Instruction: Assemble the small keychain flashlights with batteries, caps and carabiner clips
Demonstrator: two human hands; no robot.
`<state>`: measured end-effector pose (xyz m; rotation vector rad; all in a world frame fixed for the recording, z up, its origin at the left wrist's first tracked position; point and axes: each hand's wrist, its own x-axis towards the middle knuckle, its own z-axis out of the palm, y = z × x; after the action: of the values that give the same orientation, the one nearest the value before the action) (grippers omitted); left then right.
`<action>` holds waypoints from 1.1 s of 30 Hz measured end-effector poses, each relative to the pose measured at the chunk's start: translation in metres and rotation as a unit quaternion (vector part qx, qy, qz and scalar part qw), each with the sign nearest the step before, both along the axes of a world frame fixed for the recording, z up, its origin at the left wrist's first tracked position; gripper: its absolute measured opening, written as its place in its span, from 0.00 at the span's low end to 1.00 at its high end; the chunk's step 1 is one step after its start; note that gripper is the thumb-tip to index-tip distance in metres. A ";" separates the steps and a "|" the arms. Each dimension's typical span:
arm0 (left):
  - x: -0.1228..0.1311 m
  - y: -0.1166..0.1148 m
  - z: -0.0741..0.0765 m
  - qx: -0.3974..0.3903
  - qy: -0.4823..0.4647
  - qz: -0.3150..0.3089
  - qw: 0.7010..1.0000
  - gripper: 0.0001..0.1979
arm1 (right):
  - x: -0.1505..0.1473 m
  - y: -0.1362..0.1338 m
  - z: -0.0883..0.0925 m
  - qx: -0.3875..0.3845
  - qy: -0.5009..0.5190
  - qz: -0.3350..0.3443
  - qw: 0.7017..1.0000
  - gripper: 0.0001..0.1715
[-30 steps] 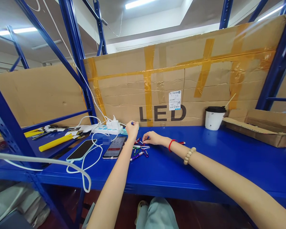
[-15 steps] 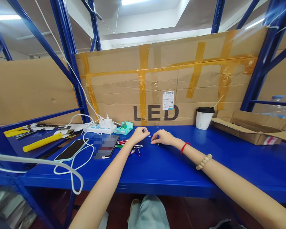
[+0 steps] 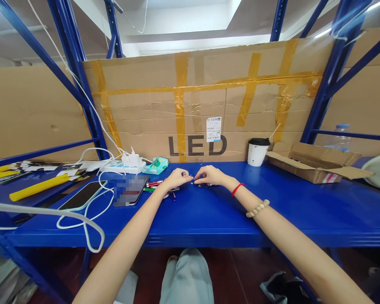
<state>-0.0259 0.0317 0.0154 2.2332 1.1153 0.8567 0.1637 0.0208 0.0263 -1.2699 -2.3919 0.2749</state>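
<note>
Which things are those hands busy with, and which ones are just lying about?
Seem part of the job:
- left hand and right hand
- small blue piece by their fingertips
- red pieces and green piece near the left forearm

Seem just lying about:
- phone in pale case
- darker phone
- power strip
- green packet
- lidded cup
- open cardboard box
</note>
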 end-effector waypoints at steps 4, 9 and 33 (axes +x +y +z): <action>-0.002 -0.002 0.000 -0.022 -0.013 -0.018 1.000 0.20 | -0.002 -0.004 0.004 -0.031 0.011 0.054 0.998 0.18; 0.000 -0.005 0.005 -0.028 -0.052 -0.006 0.998 0.22 | -0.003 -0.007 0.004 -0.062 0.010 0.073 0.995 0.13; -0.009 0.006 0.000 0.146 0.060 0.166 0.973 0.07 | -0.014 0.002 -0.010 0.014 0.109 -0.074 0.991 0.08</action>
<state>-0.0353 0.0381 0.0159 2.3963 1.5381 1.0939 0.1492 0.0227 0.0164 -1.3242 -2.1005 0.3167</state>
